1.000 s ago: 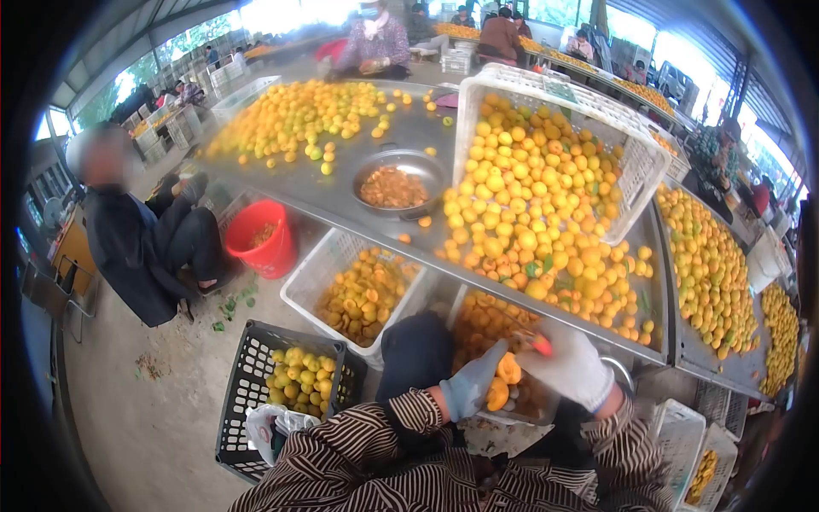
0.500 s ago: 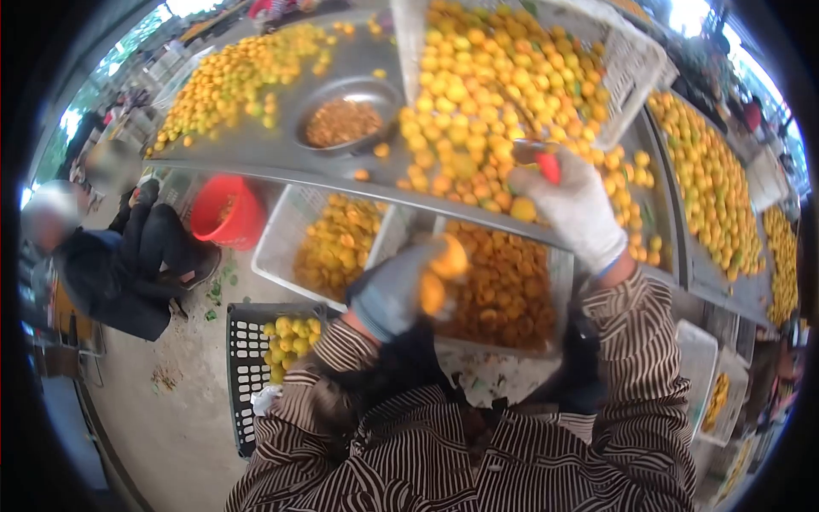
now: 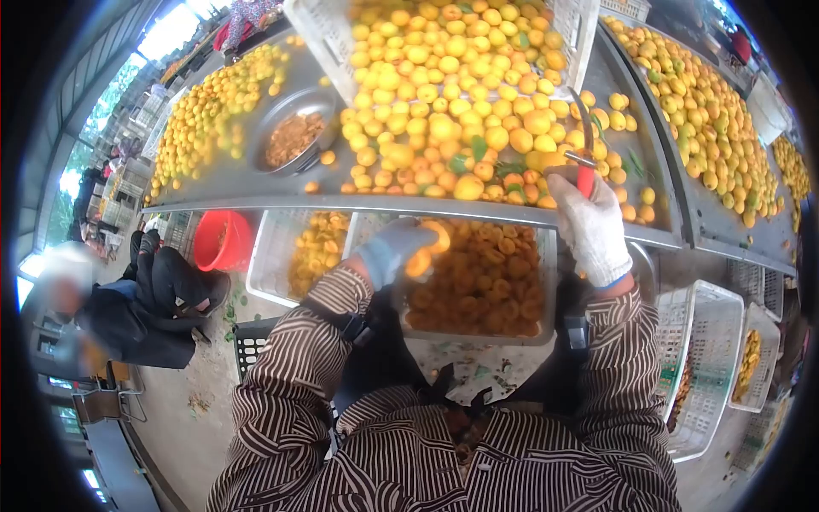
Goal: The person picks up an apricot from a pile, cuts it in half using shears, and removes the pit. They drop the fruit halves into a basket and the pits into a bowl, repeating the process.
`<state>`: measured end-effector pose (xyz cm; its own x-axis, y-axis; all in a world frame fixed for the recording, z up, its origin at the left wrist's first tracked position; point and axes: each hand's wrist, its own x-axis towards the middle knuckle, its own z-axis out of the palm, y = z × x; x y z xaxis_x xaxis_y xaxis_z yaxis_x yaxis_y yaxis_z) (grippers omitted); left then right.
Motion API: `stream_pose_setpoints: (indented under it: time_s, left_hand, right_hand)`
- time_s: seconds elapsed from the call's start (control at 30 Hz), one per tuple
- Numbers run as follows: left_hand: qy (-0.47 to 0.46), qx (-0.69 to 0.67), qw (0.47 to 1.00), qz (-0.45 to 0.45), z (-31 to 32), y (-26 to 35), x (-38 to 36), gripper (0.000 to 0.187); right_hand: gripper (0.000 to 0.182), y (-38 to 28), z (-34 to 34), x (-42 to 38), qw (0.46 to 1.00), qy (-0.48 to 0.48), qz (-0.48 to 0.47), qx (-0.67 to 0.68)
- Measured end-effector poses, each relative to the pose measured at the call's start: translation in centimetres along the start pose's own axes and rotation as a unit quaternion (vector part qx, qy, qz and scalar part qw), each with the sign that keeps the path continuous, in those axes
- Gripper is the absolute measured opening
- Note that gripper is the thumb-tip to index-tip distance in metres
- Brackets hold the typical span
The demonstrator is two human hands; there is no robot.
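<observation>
My left hand (image 3: pixel 392 249), in a light blue-grey glove, holds orange fruit halves (image 3: pixel 428 249) above the crate of dark orange halves (image 3: pixel 486 286). My right hand (image 3: pixel 590 222), in a white glove, is closed round the red handle (image 3: pixel 585 180) of a tool with a curved metal blade (image 3: pixel 587 128). It is at the front edge of the metal table (image 3: pixel 384 205), beside a pile of whole yellow-orange fruit (image 3: pixel 444 128). Some of that pile lies in a tipped white crate (image 3: pixel 583 43).
A metal bowl (image 3: pixel 320 107) of brown pieces stands on the table. Below it are a red bucket (image 3: pixel 223 241) and a white crate (image 3: pixel 271 247) of fruit halves. A seated person (image 3: pixel 136 320) is at the left. White crates (image 3: pixel 708 367) stand at the lower right.
The view has turned, shifting the table and crates. My left hand still has the fruit halves, now less blurred, by the crate. The tool in my right hand now points upward, its blade showing.
</observation>
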<state>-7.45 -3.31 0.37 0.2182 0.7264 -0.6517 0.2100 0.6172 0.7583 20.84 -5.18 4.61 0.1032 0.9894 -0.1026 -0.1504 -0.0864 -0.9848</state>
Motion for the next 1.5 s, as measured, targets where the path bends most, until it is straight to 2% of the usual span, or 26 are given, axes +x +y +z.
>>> stream_pose_setpoints:
  time_s: [0.03,0.1,0.13,0.17,0.2,0.23,0.27,0.33,0.43,0.47,0.5,0.53,0.57,0.63,0.77,0.9,1.07,1.23,1.3,1.43,1.5]
  left_hand:
    - [-0.001,0.004,1.000,-0.004,0.2,0.3,1.0,0.043]
    - [0.020,0.149,0.988,-0.045,0.3,-0.4,4.3,0.042]
    - [0.014,0.198,0.980,0.007,-1.0,-2.9,7.6,0.041]
    - [0.010,0.204,0.979,0.003,-0.6,-3.1,8.4,0.041]
    - [0.018,0.366,0.930,0.003,-0.1,-3.4,9.2,0.039]
    - [0.024,0.517,0.856,0.002,0.4,-3.7,10.0,0.038]
    - [0.020,0.520,0.854,-0.001,0.8,-4.4,10.6,0.038]
    - [-0.003,0.661,0.750,-0.019,1.3,-5.9,11.5,0.038]
    - [0.027,0.656,0.751,-0.063,0.9,-5.7,14.2,0.040]
    - [0.082,0.667,0.741,-0.002,0.6,-6.2,14.9,0.042]
    - [0.079,0.668,0.740,-0.003,-0.3,-7.7,16.9,0.042]
    - [0.083,0.698,0.710,0.035,-1.6,-9.5,19.6,0.040]
    - [0.087,0.725,0.679,0.075,-1.4,-8.9,19.9,0.038]
    - [0.082,0.730,0.676,0.063,-0.7,-8.6,20.1,0.043]
    - [0.038,0.696,0.713,0.076,0.7,-7.4,21.2,0.045]
    - [-0.008,0.657,0.749,0.082,2.0,-7.0,21.6,0.047]
    - [-0.055,0.609,0.788,0.075,1.9,-7.5,21.6,0.050]
    - [-0.084,0.567,0.815,0.077,1.2,-6.3,20.3,0.052]
    - [-0.099,0.551,0.825,0.080,1.2,-5.9,20.0,0.054]
    - [-0.132,0.520,0.840,0.076,1.1,-6.0,18.4,0.056]
    - [-0.146,0.505,0.848,0.072,1.0,-6.1,17.4,0.057]
  right_hand:
    - [0.020,0.0,-0.3,0.2,1.000,0.004,0.003,0.004]
    - [0.019,0.3,-0.9,0.8,1.000,0.019,-0.003,-0.009]
    - [0.017,0.6,-1.3,1.2,1.000,0.018,-0.006,0.025]
    - [0.017,0.7,-1.5,1.3,0.999,0.024,-0.003,0.029]
    - [0.017,0.4,-1.4,1.3,1.000,0.028,-0.006,0.008]
    - [0.017,0.2,-1.4,1.2,0.999,0.031,-0.008,-0.014]
    - [0.018,0.2,-1.5,1.1,0.999,0.022,-0.004,-0.030]
    - [0.019,0.3,-1.3,1.1,0.998,0.023,0.000,-0.061]
    - [0.022,0.8,-1.4,1.2,0.994,0.022,-0.005,-0.106]
    - [0.023,1.3,-1.4,1.4,0.992,0.022,-0.030,-0.122]
    - [0.024,1.7,-1.4,1.6,0.988,0.021,-0.055,-0.139]
    - [0.024,1.8,-1.4,1.8,0.989,0.022,-0.053,-0.140]
    - [0.025,2.0,-1.4,1.9,0.982,0.021,-0.068,-0.174]
    - [0.025,2.2,-1.5,2.1,0.974,0.023,-0.080,-0.209]
    - [0.025,1.9,-1.0,2.1,0.977,0.021,-0.072,-0.199]
    - [0.026,1.4,-0.8,2.1,0.972,0.010,-0.008,-0.233]
    - [0.024,2.4,-0.5,2.4,0.974,0.023,-0.097,-0.202]
    - [0.024,2.5,-0.2,2.5,0.968,0.023,-0.099,-0.231]
    - [0.025,2.0,-0.1,2.4,0.953,0.035,-0.098,-0.284]
    - [0.027,2.3,-0.4,2.7,0.961,0.029,-0.093,-0.260]
    - [0.028,2.5,-0.4,2.8,0.955,0.034,-0.120,-0.269]
